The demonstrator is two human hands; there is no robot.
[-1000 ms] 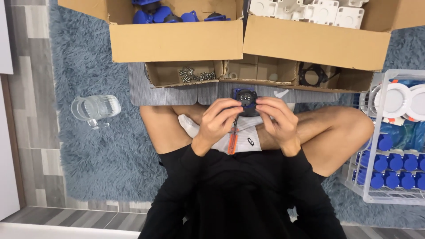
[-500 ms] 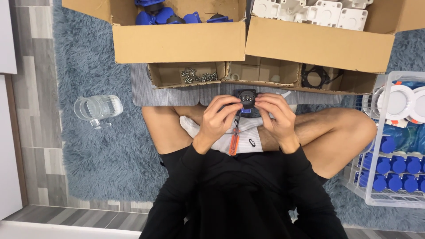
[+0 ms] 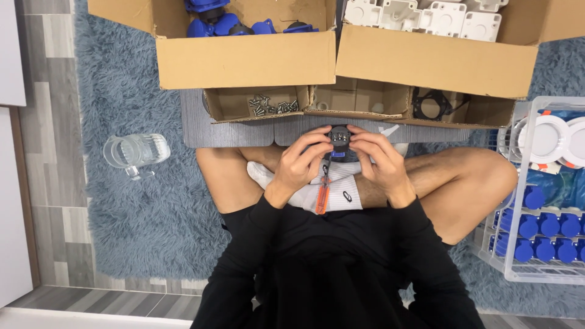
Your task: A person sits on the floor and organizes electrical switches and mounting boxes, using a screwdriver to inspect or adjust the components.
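Shaggy blue-grey rug (image 3: 140,213) covers grey plank flooring (image 3: 49,91), where a person sits cross-legged. Two open cardboard boxes stand ahead: the left box (image 3: 244,58) holds blue parts, the right box (image 3: 432,58) white housings. Below them a shallow cardboard tray (image 3: 359,105) has compartments, with screws (image 3: 268,105) at its left. A clear basket (image 3: 536,201) of blue caps sits at right, a glass mug (image 3: 134,151) at left. Left hand (image 3: 301,164) and right hand (image 3: 378,161) pinch a small black part (image 3: 339,137) between them, over an orange-handled screwdriver (image 3: 322,194).

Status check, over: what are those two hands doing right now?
Left hand and right hand both gripping small black part over lap. Orange-handled screwdriver resting on socks. Nothing blocking.
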